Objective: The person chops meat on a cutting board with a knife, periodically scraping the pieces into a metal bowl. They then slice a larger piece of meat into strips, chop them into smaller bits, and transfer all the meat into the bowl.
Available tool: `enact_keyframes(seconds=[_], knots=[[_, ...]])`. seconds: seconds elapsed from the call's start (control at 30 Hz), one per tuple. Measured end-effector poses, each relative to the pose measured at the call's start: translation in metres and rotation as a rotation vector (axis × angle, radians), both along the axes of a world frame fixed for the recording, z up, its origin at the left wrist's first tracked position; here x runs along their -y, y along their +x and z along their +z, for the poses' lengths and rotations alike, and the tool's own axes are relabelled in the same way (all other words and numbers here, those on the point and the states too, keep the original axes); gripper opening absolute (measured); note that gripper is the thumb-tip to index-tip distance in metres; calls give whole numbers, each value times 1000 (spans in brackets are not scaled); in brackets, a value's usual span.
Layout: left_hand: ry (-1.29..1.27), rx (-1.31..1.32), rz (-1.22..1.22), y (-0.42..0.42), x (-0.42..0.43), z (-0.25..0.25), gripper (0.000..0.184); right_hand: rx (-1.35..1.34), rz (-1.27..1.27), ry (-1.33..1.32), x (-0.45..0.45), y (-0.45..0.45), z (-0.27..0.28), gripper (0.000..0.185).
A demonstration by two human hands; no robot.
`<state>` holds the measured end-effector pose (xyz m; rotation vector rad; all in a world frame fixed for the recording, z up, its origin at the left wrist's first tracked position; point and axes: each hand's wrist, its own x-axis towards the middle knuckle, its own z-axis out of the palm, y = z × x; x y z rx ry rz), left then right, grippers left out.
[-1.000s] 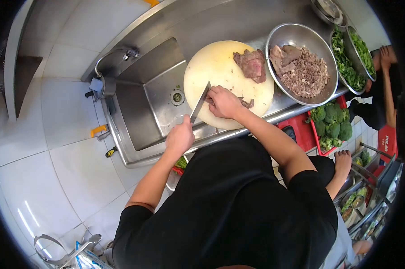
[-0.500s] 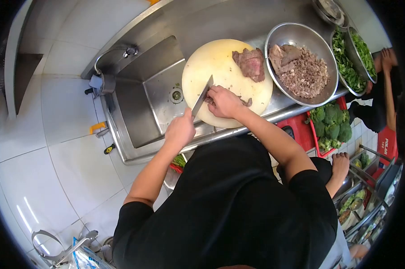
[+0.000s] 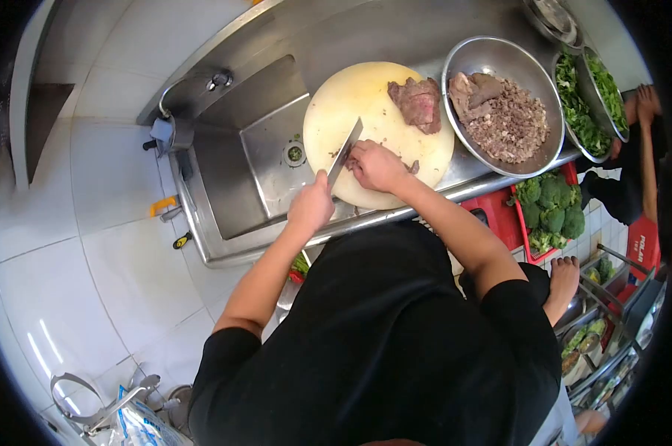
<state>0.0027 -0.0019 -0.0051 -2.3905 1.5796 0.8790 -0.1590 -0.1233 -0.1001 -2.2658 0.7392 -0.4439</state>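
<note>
My left hand (image 3: 311, 208) is closed round the handle of a kitchen knife (image 3: 346, 153), its blade angled up and to the right over a round cutting board (image 3: 343, 93). Close beside the blade, my right hand (image 3: 378, 166) has its fingers curled down on a small piece of dark meat (image 3: 350, 163), mostly hidden under the fingertips. A larger chunk of cooked meat (image 3: 416, 105) lies at the board's upper right. A few scraps of meat (image 3: 412, 167) rest to the right of my right hand.
A steel bowl (image 3: 455, 123) of chopped meat stands right of the board. Beyond it are bowls of leafy greens (image 3: 580, 111). A sink basin (image 3: 228, 178) opens at the left. Broccoli (image 3: 551, 204) fills a red crate below the counter edge. Another person's hand (image 3: 563, 281) shows at the right.
The knife and my left hand have moved slightly up and to the right, the blade reaching further across the board. My right hand stays almost in place on the meat.
</note>
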Motion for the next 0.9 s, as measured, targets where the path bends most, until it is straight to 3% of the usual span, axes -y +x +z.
enact_keyframes(seconds=[0.17, 0.3, 0.43, 0.53, 0.63, 0.77, 0.9], knots=[[75, 20, -11, 0, -17, 21, 25, 10, -43, 45, 5, -5, 5, 19], [-100, -21, -43, -2, 3, -15, 26, -5, -62, -4, -3, -3, -7, 17], [-40, -27, -48, -2, 0, 24, 25, 45, -94, 14, 2, -6, 4, 15], [-11, -35, 38, -14, -21, 0, 24, 72, -117, -18, -2, -8, -9, 14], [-75, -51, 12, -17, 9, -15, 26, 34, -98, -8, 2, -8, -10, 13], [-56, -50, -38, -10, 9, 19, 26, 128, -161, 21, -2, -12, 3, 15], [-1, -84, 25, -19, -23, 5, 26, 51, -110, 17, -3, -18, -5, 17]])
